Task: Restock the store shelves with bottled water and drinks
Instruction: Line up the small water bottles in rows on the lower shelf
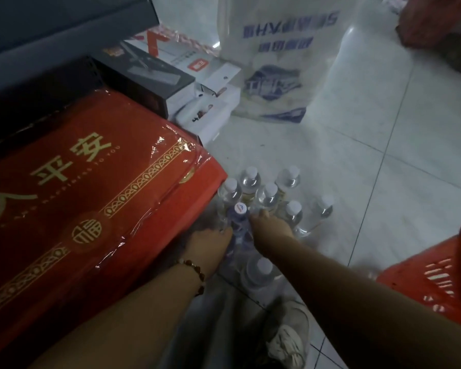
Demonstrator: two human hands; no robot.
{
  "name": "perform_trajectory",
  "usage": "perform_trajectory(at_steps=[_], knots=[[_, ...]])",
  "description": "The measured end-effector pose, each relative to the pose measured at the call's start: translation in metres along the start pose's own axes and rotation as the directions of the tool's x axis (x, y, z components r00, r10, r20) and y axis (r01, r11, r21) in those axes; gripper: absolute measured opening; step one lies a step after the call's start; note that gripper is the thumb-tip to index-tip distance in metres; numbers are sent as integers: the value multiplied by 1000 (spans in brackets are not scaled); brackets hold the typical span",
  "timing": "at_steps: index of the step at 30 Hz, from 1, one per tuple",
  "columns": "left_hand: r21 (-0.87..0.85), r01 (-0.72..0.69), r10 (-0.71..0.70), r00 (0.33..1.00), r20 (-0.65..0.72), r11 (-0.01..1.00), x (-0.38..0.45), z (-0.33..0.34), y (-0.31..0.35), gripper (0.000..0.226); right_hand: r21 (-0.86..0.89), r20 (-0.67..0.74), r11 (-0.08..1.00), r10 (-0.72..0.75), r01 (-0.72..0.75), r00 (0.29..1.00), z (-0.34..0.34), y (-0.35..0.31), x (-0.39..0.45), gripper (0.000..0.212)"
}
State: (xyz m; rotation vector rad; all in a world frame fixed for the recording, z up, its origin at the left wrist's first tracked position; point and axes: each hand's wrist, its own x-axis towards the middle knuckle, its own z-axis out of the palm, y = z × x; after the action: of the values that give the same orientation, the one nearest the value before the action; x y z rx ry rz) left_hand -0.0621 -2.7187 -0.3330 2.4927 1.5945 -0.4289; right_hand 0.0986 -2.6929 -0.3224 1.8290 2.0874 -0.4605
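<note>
Hands [210, 241] [272, 225] reach down, fingers [260, 215] of both gripping the purple bottle [238, 222] among water bottles [266, 195].

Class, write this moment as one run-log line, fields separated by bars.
phase: grasping | left hand: on purple-labelled bottle | right hand: among clear water bottles | bottles: upright on tiled floor | red basket: right
</note>
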Motion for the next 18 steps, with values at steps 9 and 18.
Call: perform_trajectory(at_steps=[9, 18], knots=[[-189, 54, -53, 999, 12, 981, -39, -24, -7, 31, -11, -143, 987, -163, 163, 976, -53, 7, -29, 23], [-786, -24, -195, 964, -183, 618, -159, -156, -40, 19, 238, -417, 898, -249, 369, 874, -189, -21, -127, 40]])
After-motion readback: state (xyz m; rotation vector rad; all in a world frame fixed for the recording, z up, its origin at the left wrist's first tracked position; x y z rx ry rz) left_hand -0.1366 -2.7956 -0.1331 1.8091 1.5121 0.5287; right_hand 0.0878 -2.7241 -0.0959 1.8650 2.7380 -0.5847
